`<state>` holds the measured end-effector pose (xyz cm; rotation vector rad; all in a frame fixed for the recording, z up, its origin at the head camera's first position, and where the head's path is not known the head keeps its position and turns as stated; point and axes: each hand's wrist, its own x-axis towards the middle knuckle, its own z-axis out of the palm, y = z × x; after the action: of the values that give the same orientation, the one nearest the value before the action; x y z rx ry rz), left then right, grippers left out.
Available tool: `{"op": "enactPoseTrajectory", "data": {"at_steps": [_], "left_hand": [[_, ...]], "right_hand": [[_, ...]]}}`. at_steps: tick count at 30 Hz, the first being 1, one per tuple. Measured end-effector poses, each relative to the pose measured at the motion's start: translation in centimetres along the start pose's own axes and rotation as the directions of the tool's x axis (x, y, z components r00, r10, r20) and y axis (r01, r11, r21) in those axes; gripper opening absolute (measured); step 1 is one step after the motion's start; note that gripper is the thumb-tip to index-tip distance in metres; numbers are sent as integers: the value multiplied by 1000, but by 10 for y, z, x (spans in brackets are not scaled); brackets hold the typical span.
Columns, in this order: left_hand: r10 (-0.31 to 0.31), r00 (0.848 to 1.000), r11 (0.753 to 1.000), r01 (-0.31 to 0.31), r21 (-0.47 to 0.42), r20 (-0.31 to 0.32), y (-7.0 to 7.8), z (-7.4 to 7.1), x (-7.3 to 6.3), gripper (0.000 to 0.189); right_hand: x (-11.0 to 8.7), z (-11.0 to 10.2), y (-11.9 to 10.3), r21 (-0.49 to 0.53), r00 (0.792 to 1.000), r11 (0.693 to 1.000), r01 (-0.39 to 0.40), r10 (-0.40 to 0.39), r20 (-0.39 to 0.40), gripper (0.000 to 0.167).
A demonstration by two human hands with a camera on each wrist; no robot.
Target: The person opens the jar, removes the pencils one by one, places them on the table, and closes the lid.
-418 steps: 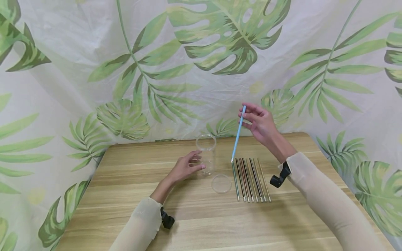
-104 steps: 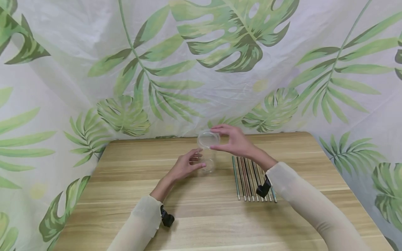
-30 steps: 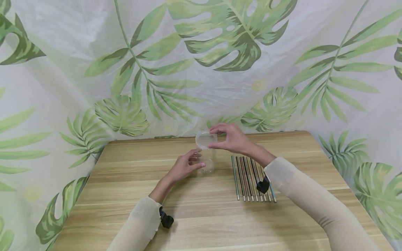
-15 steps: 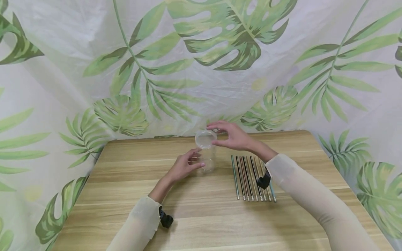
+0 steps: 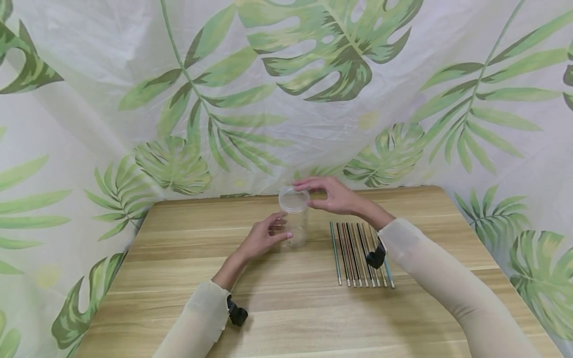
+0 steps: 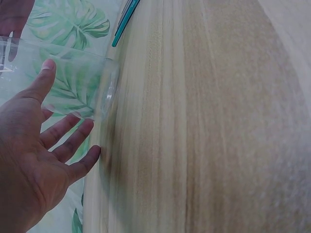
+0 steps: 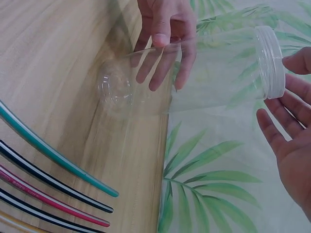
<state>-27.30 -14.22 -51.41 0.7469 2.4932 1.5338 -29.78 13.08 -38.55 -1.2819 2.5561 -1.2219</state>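
Observation:
A tall clear plastic jar (image 5: 295, 226) stands upright near the back of the table. My left hand (image 5: 264, 238) holds its side, the thumb in front and the fingers behind, as the right wrist view shows. On the jar's mouth sits a clear lid (image 7: 272, 63) with a whitish rim, looking level. My right hand (image 5: 335, 196) grips that rim from the right, its fingers at the back and its thumb at the near right side. Through the jar's clear wall (image 7: 214, 77) nothing shows inside.
Right of the jar, several pencils (image 5: 355, 253) lie side by side, eraser ends toward me; my right forearm passes over some. The wooden table (image 5: 286, 318) ends at a leaf-patterned cloth (image 5: 250, 99) hanging behind.
Earlier my right hand held a light blue pencil, and the lid lay on the table. Later it brought the lid onto the jar. Over the last second its fingers shifted round the rim.

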Motion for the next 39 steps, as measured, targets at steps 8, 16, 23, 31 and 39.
{"op": "enactPoseTrajectory", "data": {"at_steps": [8, 16, 23, 31, 39], "left_hand": [[-15, 1000, 1000, 15, 22, 6, 1, -1, 0, 69], [-21, 1000, 1000, 21, 22, 4, 1, -1, -1, 70], [-20, 1000, 999, 20, 24, -1, 0, -1, 0, 69], [-19, 1000, 1000, 19, 11, 9, 4, -1, -2, 70], [-14, 1000, 1000, 14, 6, 5, 3, 0, -2, 70]], "right_hand": [[-3, 1, -7, -78, 999, 997, -12, 9, -40, 47], [-3, 8, -13, -115, 994, 992, -52, 40, -106, 44], [-4, 14, -15, -98, 984, 991, -92, 76, -162, 45], [-4, 13, -14, -129, 986, 988, -85, 64, -157, 56], [-1, 3, -5, -4, 998, 1000, -22, 22, -55, 54]]}}
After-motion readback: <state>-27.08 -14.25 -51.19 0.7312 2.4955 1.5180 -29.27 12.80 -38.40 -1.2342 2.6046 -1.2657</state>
